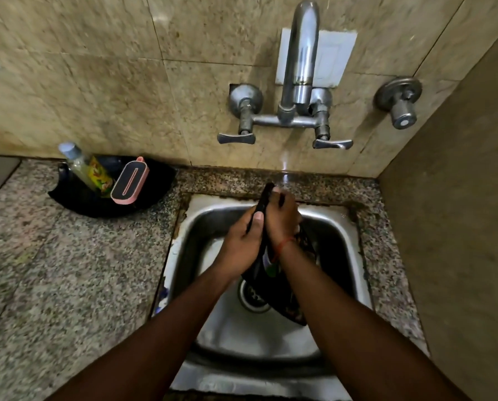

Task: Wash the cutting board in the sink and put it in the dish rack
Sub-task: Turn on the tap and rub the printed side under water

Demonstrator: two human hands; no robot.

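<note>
Board (263,257) first: I have the cutting board standing on edge over the sink (351,227), its top end up near the back rim and its lower end down by the drain (252,295). It is dark, nearly black, thin, and seen almost edge-on, so I can make out little of its face beyond some mottled marks low down. My left hand (240,244) is closed on its left side, thumb pressed along the edge; my right hand (281,218) is wrapped over the top from the other side. I judge I hold it upright like this so water can run off into the basin and I can rub both faces. Above, the faucet (299,59) curves out from the tiled wall; whether water is running I cannot tell. Off to the left on the granite counter (54,270) sits a black tray (77,198) with a soap bottle (82,166) and a pink scrubber (129,180). No dish rack is in sight.
</note>
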